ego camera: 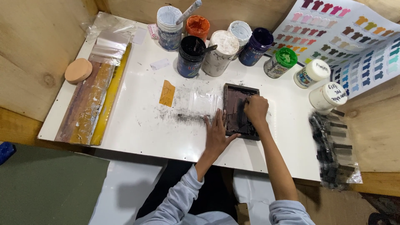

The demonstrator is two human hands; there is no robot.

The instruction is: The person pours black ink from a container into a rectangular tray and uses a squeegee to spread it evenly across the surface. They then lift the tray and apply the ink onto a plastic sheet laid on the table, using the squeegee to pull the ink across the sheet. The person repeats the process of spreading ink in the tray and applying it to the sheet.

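left hand [216,132] lies flat and open, pinning the dark frame's [240,111] near edge in the middle of the white board [137,121]. right hand [256,109] is curled on something over the mesh; what it grips, i cannot tell. best to keep that frame pinned and stroke evenly. jars [216,52] crowd the far edge; open board lies left.

Open worktop [137,125] left & front of dark frame [241,111]. Rear blocked by paint jars [221,52]. Right side: two white bottles [321,83], plastic bag of strips [335,150]. Far left: long squeegees [89,102].
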